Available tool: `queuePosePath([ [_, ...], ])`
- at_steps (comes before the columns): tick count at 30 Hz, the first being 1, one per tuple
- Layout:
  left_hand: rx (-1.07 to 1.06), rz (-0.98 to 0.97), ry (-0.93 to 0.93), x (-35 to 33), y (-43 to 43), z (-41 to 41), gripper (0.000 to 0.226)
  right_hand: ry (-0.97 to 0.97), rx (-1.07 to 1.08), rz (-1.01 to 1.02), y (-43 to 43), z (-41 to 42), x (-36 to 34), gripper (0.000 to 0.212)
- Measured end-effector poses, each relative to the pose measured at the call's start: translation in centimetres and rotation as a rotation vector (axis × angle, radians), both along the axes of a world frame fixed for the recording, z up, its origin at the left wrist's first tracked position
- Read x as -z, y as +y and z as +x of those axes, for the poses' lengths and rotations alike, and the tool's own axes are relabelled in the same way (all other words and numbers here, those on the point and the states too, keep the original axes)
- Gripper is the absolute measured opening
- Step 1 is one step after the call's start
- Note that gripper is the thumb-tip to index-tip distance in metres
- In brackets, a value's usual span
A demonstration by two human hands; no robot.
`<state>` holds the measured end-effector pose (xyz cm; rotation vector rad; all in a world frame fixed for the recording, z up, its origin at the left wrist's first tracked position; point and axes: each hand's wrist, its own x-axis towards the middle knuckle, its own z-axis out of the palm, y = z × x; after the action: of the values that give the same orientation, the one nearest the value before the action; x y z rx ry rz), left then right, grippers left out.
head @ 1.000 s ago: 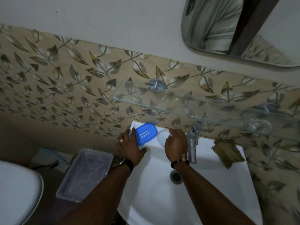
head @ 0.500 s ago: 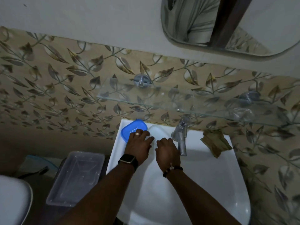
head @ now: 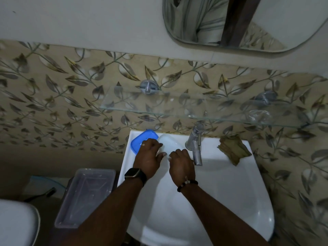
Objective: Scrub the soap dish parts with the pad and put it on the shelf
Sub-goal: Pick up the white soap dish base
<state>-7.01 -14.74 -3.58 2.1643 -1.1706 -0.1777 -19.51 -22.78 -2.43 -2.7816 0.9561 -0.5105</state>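
The blue soap dish part lies flat on the back left corner of the white sink. A clear dish part sits right beside it, toward the tap. My left hand rests over the blue part's near edge, its fingers spread toward the clear part. My right hand is just in front of the clear part with fingers curled down; its grip is hidden. The brown scrub pad lies on the sink's back right rim. The glass shelf hangs on the wall above the sink.
A metal tap stands just right of my right hand. A clear plastic container sits left of the sink, and a toilet is at the far left. A mirror hangs above the shelf.
My left hand has laid the tilted blue part flat on the sink's corner and now rests on it. My right hand has drawn back slightly toward the basin.
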Motion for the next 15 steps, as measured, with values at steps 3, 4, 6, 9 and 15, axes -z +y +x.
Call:
queuePosePath([
  [3, -0.069, -0.091, 0.114, -0.9, 1.2, -0.1, 0.051, -0.096, 0.004, 0.021, 1.2, -0.6, -0.8, 0.019],
  [4, -0.08, -0.117, 0.141, -1.2, 1.6, -0.2, 0.054, -0.138, 0.007, 0.03, 1.7, -0.8, -1.0, 0.015],
  [6, -0.055, -0.167, 0.252, -1.6, 2.3, -0.4, 0.059, -0.194, 0.018, 0.049, 2.7, -1.2, -1.4, 0.008],
  [9, -0.044, -0.226, 0.437, -2.4, 3.4, -1.1, 0.069, -0.275, 0.074, 0.131, 4.4, -2.0, -2.1, 0.012],
  [15, -0.044, -0.314, 0.497, -3.8, 4.9, -2.6, 0.057, -0.413, 0.13, 0.251, 7.4, -3.6, -2.9, 0.017],
])
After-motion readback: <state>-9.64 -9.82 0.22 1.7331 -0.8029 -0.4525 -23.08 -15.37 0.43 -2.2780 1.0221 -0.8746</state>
